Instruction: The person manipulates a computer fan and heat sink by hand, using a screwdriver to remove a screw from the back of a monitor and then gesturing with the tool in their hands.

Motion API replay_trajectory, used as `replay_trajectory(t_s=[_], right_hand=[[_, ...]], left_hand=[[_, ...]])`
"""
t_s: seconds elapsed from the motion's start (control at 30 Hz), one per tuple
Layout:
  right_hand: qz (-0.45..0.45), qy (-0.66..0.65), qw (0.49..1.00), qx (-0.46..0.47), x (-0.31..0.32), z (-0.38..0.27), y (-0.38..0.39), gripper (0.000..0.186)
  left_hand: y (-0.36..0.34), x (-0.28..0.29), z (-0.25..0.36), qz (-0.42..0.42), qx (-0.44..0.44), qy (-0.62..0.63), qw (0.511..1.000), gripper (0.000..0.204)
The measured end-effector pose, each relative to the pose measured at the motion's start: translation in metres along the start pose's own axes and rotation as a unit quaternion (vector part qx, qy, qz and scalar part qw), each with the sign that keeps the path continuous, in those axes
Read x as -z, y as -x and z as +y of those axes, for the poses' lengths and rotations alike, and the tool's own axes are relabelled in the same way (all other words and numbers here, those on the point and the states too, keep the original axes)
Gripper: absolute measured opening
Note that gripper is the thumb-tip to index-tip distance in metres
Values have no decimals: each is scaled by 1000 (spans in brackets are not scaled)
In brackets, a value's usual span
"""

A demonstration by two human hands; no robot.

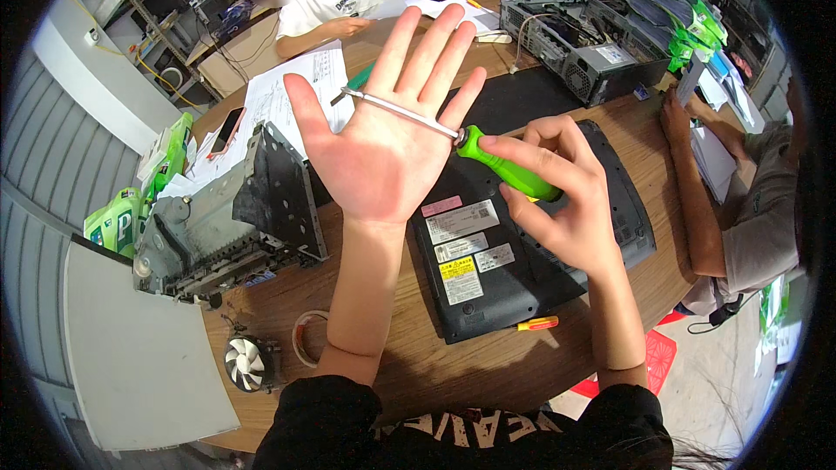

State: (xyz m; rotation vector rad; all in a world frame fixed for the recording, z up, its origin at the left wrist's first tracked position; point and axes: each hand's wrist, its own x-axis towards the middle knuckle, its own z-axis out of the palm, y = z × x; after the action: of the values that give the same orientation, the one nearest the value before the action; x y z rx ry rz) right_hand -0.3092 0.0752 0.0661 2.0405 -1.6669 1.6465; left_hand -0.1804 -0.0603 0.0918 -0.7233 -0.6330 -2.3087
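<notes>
My left hand (379, 144) is raised palm up with its fingers spread. Across the base of those fingers lies the long metal shaft (401, 110) of a screwdriver. Its bright green handle (514, 167) is in my right hand (570, 196), pinched between thumb and fingers. A small dark piece (338, 98) shows at the shaft's far end; I cannot make out what it is. Below both hands a black laptop (522, 292) lies underside up on the table, with several labels on it. Part of a teal object (359, 78) shows behind my left fingers.
A metal chassis (235, 218) stands at the left, near a small fan (246, 361) and a tape roll (306, 337). A short red and yellow screwdriver (537, 324) lies by the laptop's front edge. An opened computer case (592, 48) is behind. People sit across and right.
</notes>
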Motion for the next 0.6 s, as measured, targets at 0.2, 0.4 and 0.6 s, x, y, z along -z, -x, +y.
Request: replay_trajectory(t_s=[0.2,0.4,0.6], right_hand=[[-9,10,1000,6,-6,2,2,54],[-19,38,999,31,-9,5,3,51],[-2,57,998,29,1,8,1,48]], left_hand=[[0,2,3,6,1,-4,1000,105],[3,1,3,-3,-8,-126,992,81],[1,0,-16,48,-78,-412,906,56]])
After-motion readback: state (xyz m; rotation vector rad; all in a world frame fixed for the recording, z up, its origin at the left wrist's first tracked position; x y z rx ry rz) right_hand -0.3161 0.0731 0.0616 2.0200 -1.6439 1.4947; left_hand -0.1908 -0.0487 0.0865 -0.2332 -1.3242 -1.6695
